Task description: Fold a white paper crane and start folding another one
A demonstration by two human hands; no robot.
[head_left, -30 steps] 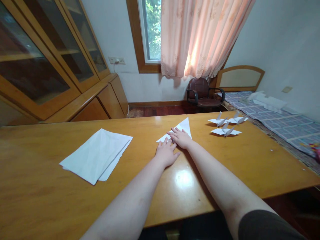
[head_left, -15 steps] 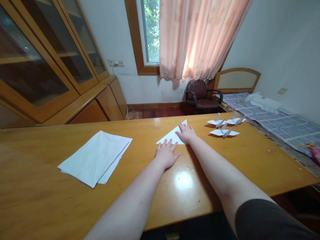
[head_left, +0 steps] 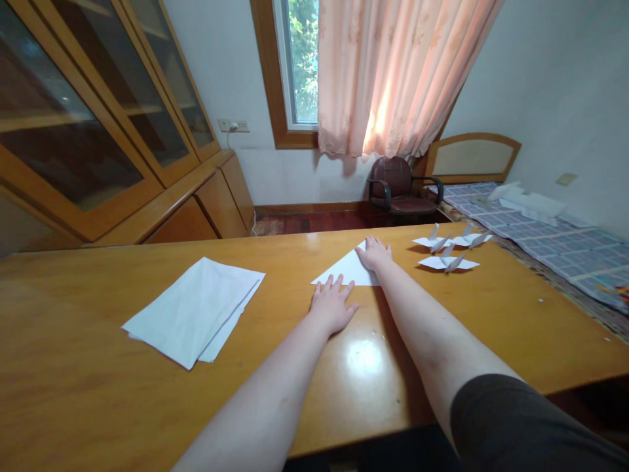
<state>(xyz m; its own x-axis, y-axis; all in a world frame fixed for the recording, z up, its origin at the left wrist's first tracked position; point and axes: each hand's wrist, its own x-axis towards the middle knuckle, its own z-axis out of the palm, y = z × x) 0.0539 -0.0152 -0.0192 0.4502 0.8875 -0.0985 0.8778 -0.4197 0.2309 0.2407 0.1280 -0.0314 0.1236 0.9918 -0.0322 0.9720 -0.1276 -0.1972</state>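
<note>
A sheet of white paper folded into a triangle (head_left: pixel 348 269) lies flat on the wooden table (head_left: pixel 265 328). Along its near edge, my left hand (head_left: pixel 332 307) is spread, fingertips resting on the paper. My right hand (head_left: pixel 375 254) lies over the triangle's far right part with its fingers stretched out, covering that corner. Neither hand grips anything. To the right of them stand three folded white paper cranes (head_left: pixel 448 263), close together.
A stack of white paper sheets (head_left: pixel 196 311) lies to the left on the table. Past the far edge stand a brown armchair (head_left: pixel 396 183) and a bed (head_left: pixel 531 226) with a checked cover. A glass-door cabinet (head_left: pixel 171 190) is at the left.
My right hand has slid a little up and right across the folded paper, toward its far corner. My left hand stays on the near edge. The whole view has shifted slightly.
</note>
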